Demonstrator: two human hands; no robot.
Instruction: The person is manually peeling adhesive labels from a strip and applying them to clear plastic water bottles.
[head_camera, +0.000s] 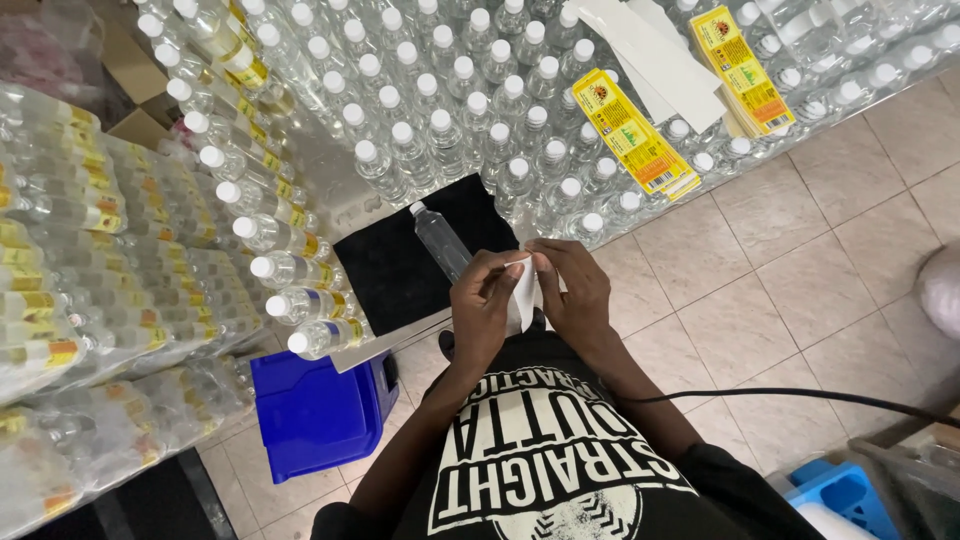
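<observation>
Near the frame's centre we pinch a small white paper label strip (521, 293) between both hands, its blank side toward us: the left hand (483, 308) has its grip closed on the strip's left edge, the right hand (572, 290) grasps its right edge. We judge the label is being peeled or readied, not yet stuck on. Just above, a clear, bare plastic bottle with no cap (441, 240) lies on a black cloth mat (385, 262), unlabelled. Left of the mat, rows of capped bottles with yellow labels (262, 232) look finished; across the top, many white-capped bare bottles (440, 110) wait. Stacks of yellow printed labels (632, 135) rest on them at upper right.
</observation>
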